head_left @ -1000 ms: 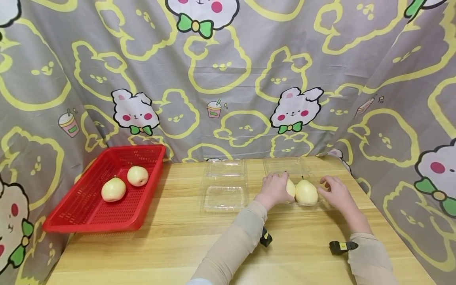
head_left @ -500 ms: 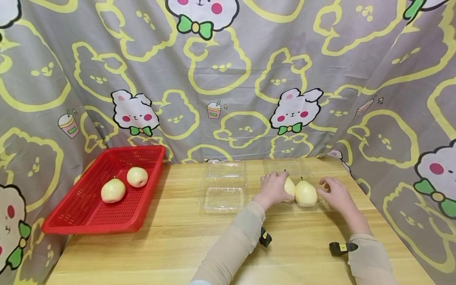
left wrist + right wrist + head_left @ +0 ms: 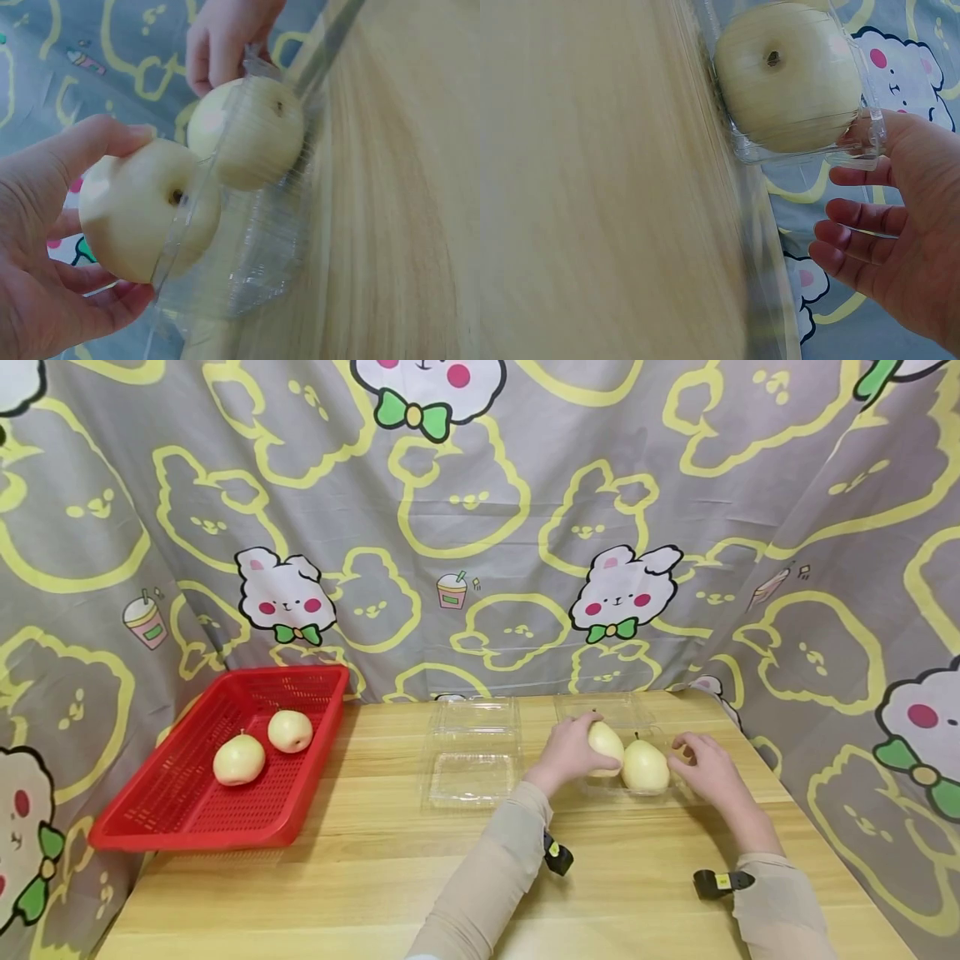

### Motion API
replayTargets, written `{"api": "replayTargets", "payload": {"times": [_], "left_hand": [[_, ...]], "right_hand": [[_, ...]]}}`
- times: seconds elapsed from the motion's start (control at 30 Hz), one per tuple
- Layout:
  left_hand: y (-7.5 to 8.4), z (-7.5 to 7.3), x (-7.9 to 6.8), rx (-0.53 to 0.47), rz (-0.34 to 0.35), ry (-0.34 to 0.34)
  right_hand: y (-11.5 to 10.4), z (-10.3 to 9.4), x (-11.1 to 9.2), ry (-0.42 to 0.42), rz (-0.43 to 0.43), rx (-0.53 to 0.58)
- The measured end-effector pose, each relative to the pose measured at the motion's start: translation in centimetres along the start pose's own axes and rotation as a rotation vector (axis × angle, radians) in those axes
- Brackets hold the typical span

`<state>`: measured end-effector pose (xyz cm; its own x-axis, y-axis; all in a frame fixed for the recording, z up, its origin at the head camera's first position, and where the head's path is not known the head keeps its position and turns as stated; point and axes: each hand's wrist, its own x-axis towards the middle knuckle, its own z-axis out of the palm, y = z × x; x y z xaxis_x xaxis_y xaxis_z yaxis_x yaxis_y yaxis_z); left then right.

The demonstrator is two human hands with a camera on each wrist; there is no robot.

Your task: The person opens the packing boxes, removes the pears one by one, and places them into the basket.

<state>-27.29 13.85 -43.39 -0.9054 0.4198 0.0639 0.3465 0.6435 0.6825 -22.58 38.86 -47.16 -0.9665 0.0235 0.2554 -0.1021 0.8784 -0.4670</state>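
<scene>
My left hand [image 3: 567, 750] holds a pale yellow pear [image 3: 606, 747], its thumb and fingers spread round the sides. In the left wrist view, this pear [image 3: 142, 214] is tilted over the rim of a clear plastic box [image 3: 255, 277]. A second pear [image 3: 646, 767] sits inside the right end of that box. My right hand [image 3: 707, 766] is at the box's right end. In the right wrist view, its thumb and index finger pinch the rim of the box [image 3: 870, 146], while the other fingers [image 3: 859, 251] are loosely bent and touch nothing.
A red plastic basket [image 3: 217, 839] at the left holds two more pears [image 3: 239, 760]. Another clear box [image 3: 472, 777] lies with its lid open in the middle of the wooden table [image 3: 360, 885]. A patterned curtain [image 3: 360, 510] hangs behind and at both sides.
My left hand has moved slightly left and tilted its pear, which now shows more and leans away from the other pear's top. The right hand has stayed at the box's end.
</scene>
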Motion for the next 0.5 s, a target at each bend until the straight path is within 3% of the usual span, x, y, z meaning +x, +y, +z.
{"api": "replayTargets", "payload": {"times": [0.5], "left_hand": [[-0.6, -2.0, -0.3, -0.31, 0.019, 0.04]], "right_hand": [[-0.5, -0.1, -0.2, 0.007, -0.007, 0.006]]}}
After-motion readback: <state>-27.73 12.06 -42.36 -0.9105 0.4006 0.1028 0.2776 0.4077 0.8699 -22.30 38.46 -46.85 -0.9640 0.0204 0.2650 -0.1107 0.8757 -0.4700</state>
